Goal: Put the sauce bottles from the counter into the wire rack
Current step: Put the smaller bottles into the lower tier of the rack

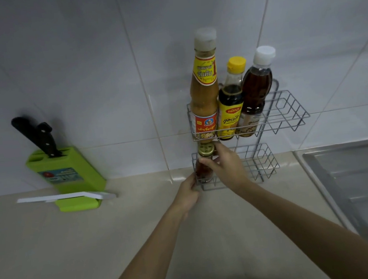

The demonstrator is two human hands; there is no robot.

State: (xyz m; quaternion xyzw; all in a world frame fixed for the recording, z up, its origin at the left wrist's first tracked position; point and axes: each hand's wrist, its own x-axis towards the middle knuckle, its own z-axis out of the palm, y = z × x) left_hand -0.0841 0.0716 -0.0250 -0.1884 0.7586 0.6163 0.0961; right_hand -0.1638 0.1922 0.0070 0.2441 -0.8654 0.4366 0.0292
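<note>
Now a small jar (204, 166) in the wire rack (260, 165)'s lower tier is gripped by the right hand (223, 166), at its nine o'clock; the rack's corner is clasped by the left hand (187, 193), at the jar's seven o'clock.

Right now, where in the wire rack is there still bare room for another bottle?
The upper shelf is free right of the white-capped bottle. The lower shelf is free right of the right hand. Its left end is crowded: both hands, the left hand too, surround the gold-lidded jar.
</note>
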